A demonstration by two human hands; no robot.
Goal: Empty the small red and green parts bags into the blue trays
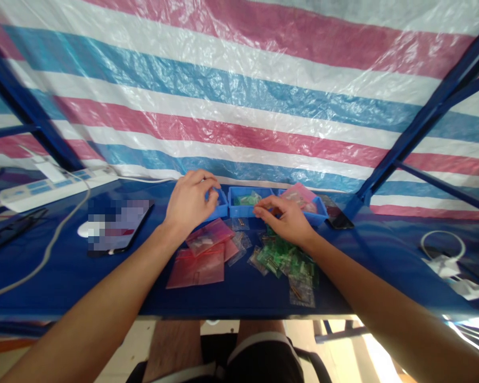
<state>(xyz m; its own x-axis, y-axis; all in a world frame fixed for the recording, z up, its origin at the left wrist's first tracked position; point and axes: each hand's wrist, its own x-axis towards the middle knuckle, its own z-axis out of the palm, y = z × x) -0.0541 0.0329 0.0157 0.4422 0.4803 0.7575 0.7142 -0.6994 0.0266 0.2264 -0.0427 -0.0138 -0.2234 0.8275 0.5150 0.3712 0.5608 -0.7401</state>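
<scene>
My left hand [192,198] is over the left blue bin [219,206], its fingers curled together; what they hold, if anything, is hidden. The middle blue bin [234,211] has small green packets in it. Just right of that bin, my right hand [281,217] has thumb and fingertips close together, with nothing distinct between them. Pink bags [199,266] lie between my forearms, beside small clear packets [239,247]. A heap of green packets [283,256] sits below my right hand. The right blue bin [321,213] has a pink bag [297,196] on it.
To the left are a tablet-like device [133,223], a white mouse [87,229], a power strip [59,186] and a cable. A dark phone [339,218] lies right of the bins. White chargers [447,266] sit at the far right. Striped sheeting [239,106] hangs behind.
</scene>
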